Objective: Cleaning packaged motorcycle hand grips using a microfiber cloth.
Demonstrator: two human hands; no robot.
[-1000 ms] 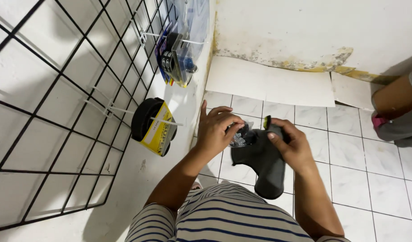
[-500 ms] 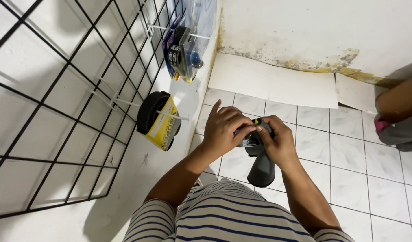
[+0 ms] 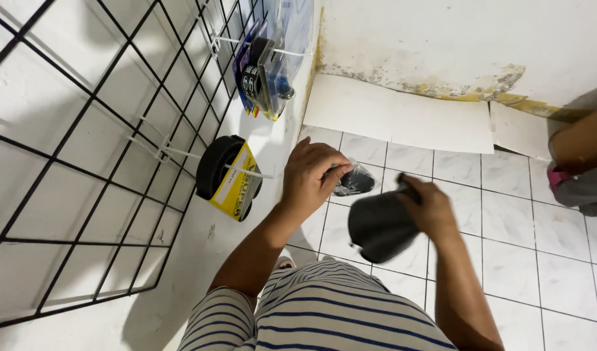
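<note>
Dark pouch (image 3: 381,225) clear of wall grid (image 3: 84,149)

Shop: packaged goods (image 3: 266,65) on wire rack (image 3: 84,149)

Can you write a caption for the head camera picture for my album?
Left hand holds a small dark packet, right hand a dark pouch.

Two hands, each with a dark item, beside a wire display grid.

The left hand (image 3: 314,177) closes its fingers around a small dark glossy packet (image 3: 354,182), while the right hand (image 3: 431,209) grips a blurred dark grey pouch (image 3: 381,225) just below and beside it. On the black wire grid (image 3: 84,162) hang a black roll with a yellow card (image 3: 230,177) and blister packs (image 3: 269,62) higher up. White floor tiles (image 3: 506,221) lie beneath; a striped shirt (image 3: 318,309) fills the bottom.
</note>
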